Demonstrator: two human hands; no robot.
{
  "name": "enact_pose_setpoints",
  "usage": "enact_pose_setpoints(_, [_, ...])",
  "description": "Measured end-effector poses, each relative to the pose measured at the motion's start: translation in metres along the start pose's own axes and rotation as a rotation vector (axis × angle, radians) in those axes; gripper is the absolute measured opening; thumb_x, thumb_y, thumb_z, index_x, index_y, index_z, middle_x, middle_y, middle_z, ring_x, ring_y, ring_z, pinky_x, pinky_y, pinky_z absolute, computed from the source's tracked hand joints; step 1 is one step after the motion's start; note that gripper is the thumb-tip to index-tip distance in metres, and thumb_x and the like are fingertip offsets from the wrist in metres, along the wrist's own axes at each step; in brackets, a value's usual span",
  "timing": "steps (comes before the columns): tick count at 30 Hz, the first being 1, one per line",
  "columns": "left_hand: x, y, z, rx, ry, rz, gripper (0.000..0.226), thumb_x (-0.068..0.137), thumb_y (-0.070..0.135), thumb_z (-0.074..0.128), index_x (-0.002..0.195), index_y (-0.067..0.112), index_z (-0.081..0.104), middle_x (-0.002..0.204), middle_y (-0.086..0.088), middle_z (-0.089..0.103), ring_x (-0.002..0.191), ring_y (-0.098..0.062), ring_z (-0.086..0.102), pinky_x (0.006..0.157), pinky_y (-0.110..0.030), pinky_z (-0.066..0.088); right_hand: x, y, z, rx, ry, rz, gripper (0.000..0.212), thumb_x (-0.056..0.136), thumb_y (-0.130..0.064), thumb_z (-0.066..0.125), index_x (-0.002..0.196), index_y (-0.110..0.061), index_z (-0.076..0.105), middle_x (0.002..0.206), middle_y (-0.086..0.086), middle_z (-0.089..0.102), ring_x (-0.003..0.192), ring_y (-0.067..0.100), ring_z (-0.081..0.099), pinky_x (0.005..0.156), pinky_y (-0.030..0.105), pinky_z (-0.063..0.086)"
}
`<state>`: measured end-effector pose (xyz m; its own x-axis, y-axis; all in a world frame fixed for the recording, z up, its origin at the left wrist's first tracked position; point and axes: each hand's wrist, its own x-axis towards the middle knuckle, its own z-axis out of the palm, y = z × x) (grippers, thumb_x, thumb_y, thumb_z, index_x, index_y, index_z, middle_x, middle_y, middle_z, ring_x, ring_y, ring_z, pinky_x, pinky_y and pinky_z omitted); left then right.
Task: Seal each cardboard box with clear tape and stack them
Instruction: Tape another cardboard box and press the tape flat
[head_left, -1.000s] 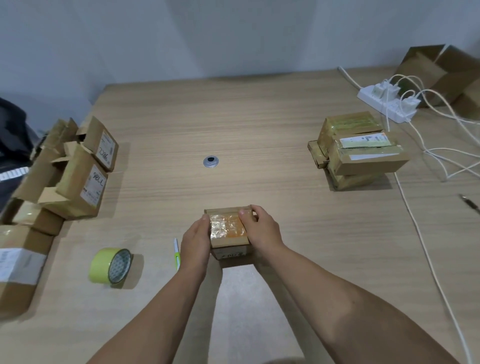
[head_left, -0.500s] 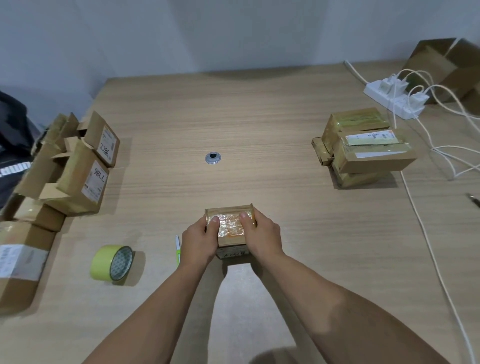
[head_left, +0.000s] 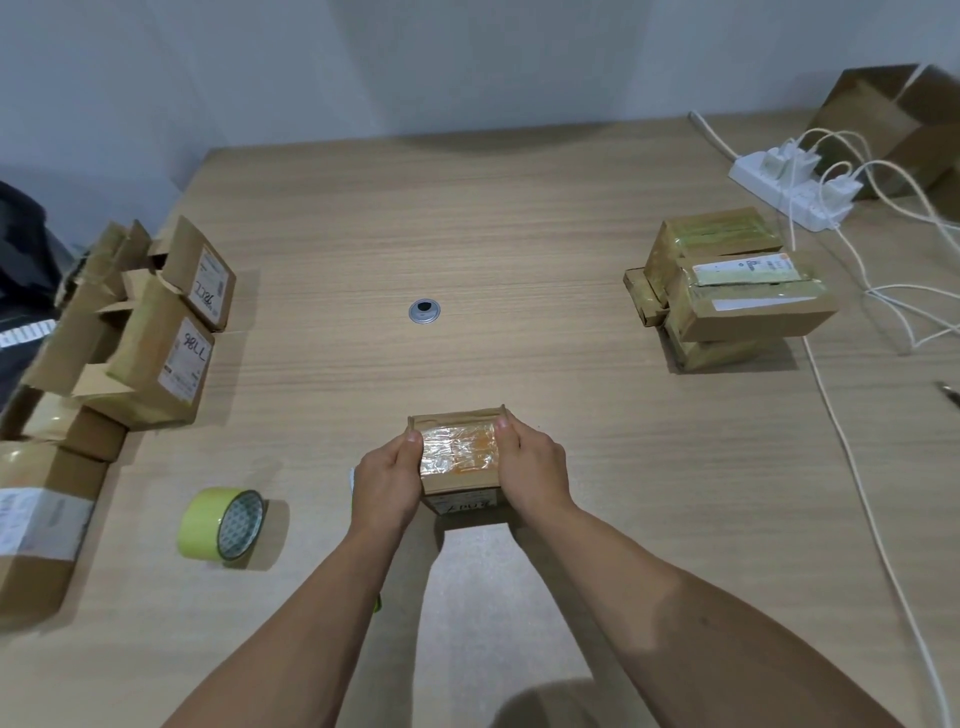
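Note:
A small cardboard box (head_left: 458, 451) with shiny clear tape across its top sits near the table's front edge. My left hand (head_left: 387, 480) grips its left side, thumb on the top. My right hand (head_left: 531, 470) grips its right side the same way. A roll of yellow-green tape (head_left: 221, 524) lies on its side to the left of my hands. A stack of taped boxes (head_left: 727, 296) stands at the right. Several untaped boxes (head_left: 156, 338) are piled at the left edge.
A white power strip (head_left: 789, 189) with plugs and trailing white cables (head_left: 852, 467) lies at the back right, beside a large open carton (head_left: 893, 119). A round metal grommet (head_left: 425, 312) sits mid-table. A pen is partly hidden under my left wrist.
Both hands stay on the box; they have shifted slightly along its sides, and the view has tilted a little. The box stays in place.

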<state>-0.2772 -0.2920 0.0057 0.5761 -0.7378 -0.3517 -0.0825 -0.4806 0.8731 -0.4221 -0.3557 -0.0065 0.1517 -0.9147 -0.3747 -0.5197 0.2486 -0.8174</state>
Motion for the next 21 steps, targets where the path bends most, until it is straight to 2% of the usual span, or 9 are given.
enact_pose_setpoints(3, [0.005,-0.003,0.003,-0.180,-0.011,-0.141,0.025,0.091,0.038,0.060,0.086,0.021,0.077,0.091,-0.001,0.073,0.088,-0.021,0.064,0.086,-0.035,0.047,0.000,-0.002,0.003,0.042,0.032,-0.004,0.044,0.108,-0.040,0.035,0.147,-0.026,0.051,0.146,0.000,0.056,0.138,0.022,0.046,0.113,0.035,0.035])
enact_pose_setpoints(5, [0.008,-0.002,0.004,-0.283,-0.032,-0.201,0.028,0.091,0.036,0.061,0.105,0.018,0.077,0.106,0.000,0.073,0.102,-0.022,0.066,0.096,-0.036,0.049,-0.001,-0.002,0.005,0.071,0.057,0.000,0.044,0.109,-0.039,0.035,0.147,-0.024,0.052,0.146,0.000,0.056,0.139,0.023,0.045,0.115,0.033,0.033])
enact_pose_setpoints(6, [0.007,-0.001,0.003,-0.328,-0.058,-0.211,0.028,0.097,0.030,0.059,0.115,0.015,0.074,0.111,-0.003,0.074,0.106,-0.022,0.068,0.097,-0.037,0.051,-0.002,-0.002,0.007,0.080,0.062,0.005,0.044,0.109,-0.039,0.034,0.147,-0.023,0.052,0.145,0.000,0.057,0.139,0.023,0.046,0.115,0.033,0.033])
enact_pose_setpoints(9, [0.001,0.003,0.000,-0.397,-0.182,-0.215,0.030,0.105,0.019,0.047,0.127,0.016,0.067,0.115,-0.003,0.075,0.105,-0.017,0.070,0.080,-0.025,0.054,-0.004,-0.001,0.009,0.073,0.079,0.001,0.045,0.109,-0.038,0.033,0.146,-0.022,0.054,0.137,0.006,0.063,0.131,0.026,0.052,0.110,0.033,0.038])
enact_pose_setpoints(12, [-0.001,0.001,-0.003,-0.442,-0.256,-0.219,0.036,0.105,0.017,0.045,0.138,0.018,0.060,0.126,-0.002,0.070,0.119,-0.019,0.065,0.086,-0.025,0.051,-0.003,0.000,0.011,0.090,0.103,0.017,0.046,0.109,-0.038,0.032,0.141,-0.019,0.059,0.129,0.010,0.067,0.124,0.028,0.056,0.108,0.037,0.042])
enact_pose_setpoints(16, [-0.003,-0.002,-0.007,-0.495,-0.313,-0.242,0.040,0.104,0.013,0.043,0.140,0.025,0.057,0.127,0.003,0.070,0.119,-0.016,0.063,0.094,-0.026,0.047,-0.003,0.002,0.015,0.103,0.110,0.026,0.048,0.108,-0.040,0.031,0.138,-0.017,0.061,0.124,0.011,0.069,0.122,0.029,0.057,0.106,0.039,0.043])
enact_pose_setpoints(19, [-0.003,-0.006,-0.009,-0.552,-0.343,-0.265,0.045,0.103,0.010,0.041,0.145,0.022,0.052,0.133,0.002,0.066,0.125,-0.016,0.060,0.105,-0.027,0.042,-0.002,0.004,0.016,0.116,0.113,0.044,0.050,0.108,-0.043,0.030,0.131,-0.015,0.065,0.099,0.002,0.064,0.105,0.024,0.057,0.093,0.034,0.042])
enact_pose_setpoints(21, [-0.002,-0.007,-0.011,-0.597,-0.364,-0.287,0.047,0.103,0.008,0.040,0.146,0.022,0.051,0.136,0.000,0.064,0.126,-0.017,0.059,0.104,-0.026,0.043,-0.002,0.004,0.015,0.114,0.112,0.057,0.049,0.108,-0.043,0.030,0.126,-0.015,0.067,0.094,0.000,0.059,0.104,0.025,0.058,0.088,0.035,0.040])
